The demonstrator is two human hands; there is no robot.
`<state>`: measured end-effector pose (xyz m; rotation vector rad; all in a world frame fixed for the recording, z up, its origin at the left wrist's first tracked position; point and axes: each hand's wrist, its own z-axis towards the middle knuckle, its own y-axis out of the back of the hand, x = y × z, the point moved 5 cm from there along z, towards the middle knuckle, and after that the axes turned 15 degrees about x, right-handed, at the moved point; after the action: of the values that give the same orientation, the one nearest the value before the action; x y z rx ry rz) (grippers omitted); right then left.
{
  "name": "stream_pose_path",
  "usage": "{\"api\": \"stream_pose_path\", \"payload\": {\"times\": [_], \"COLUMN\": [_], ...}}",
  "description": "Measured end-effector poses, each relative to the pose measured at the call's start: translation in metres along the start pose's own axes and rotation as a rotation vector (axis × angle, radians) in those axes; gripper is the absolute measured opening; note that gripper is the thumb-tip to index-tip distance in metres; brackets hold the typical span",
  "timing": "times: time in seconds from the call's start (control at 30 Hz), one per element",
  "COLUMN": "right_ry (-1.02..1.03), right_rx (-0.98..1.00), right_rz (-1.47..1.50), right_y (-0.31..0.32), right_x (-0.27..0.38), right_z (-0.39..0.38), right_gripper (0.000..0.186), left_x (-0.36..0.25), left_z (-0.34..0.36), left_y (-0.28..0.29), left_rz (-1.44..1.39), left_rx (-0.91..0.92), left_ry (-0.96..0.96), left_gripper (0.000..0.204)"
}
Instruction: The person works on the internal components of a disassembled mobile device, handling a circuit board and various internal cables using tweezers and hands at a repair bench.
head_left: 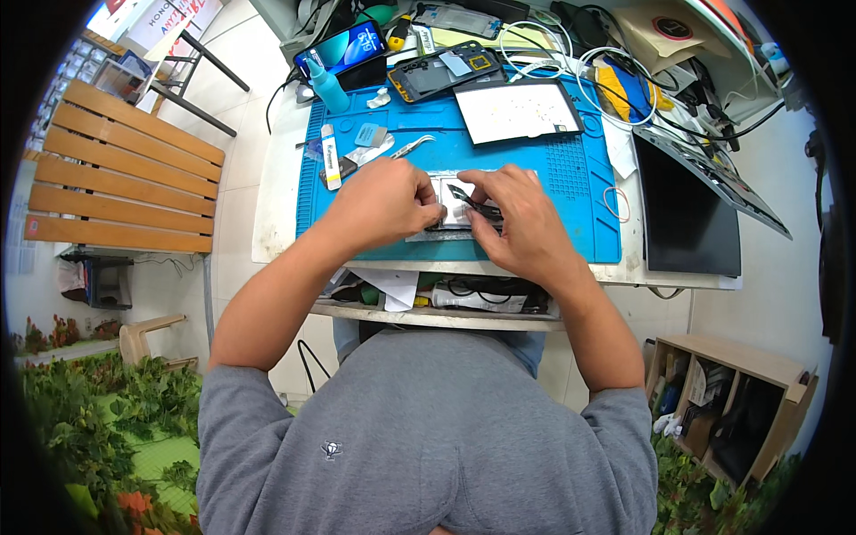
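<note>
My left hand (pixel 392 203) is closed, its thumb and forefinger pinched at the left edge of a flat white and silver piece (pixel 455 203); whatever is between the fingertips is too small to make out. From the other side, my right hand (pixel 519 218) grips a dark, slim tool (pixel 477 203) whose pointed end slants up and left over that piece. The tool's kind is partly hidden by the fingers. Beneath lies a blue work mat (pixel 392 254). Silver bent-tip tweezers (pixel 415 144) rest just beyond my left hand, beside a white tube (pixel 331 156).
Behind the hands stand a turquoise bottle (pixel 328 87), a lit phone (pixel 352 46), a black phone frame (pixel 444 71) and a white tray with small specks (pixel 517 111). White cables (pixel 584 67) clutter the back right. A dark screen panel (pixel 685 218) leans right. An open drawer (pixel 428 312) sits below.
</note>
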<state>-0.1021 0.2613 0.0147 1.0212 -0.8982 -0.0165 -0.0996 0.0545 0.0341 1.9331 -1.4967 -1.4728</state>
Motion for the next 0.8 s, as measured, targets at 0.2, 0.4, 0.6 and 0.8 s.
{"api": "stream_pose_path", "payload": {"times": [0.2,0.4,0.6,0.8], "right_ry": [0.102,0.145,0.146,0.193], "right_rx": [0.092,0.044,-0.013,-0.067], "right_rz": [-0.137,-0.071,-0.028,-0.022], "right_y": [0.001,-0.001,0.001,0.003], "right_x": [-0.004,-0.013,-0.013,-0.016], "right_z": [0.003,-0.002,-0.007,-0.008], "right_gripper": [0.028,0.024,0.017,0.016], "left_x": [0.0,-0.001,-0.001,-0.001], "left_z": [0.008,0.014,0.018,0.018], "left_y": [0.001,0.001,0.003,0.005], "left_rz": [0.045,0.106,0.068,0.027], "left_rx": [0.039,0.047,0.097,0.103], "left_ry": [0.112,0.193,0.249,0.282], "left_gripper": [0.021,0.02,0.023,0.026]}}
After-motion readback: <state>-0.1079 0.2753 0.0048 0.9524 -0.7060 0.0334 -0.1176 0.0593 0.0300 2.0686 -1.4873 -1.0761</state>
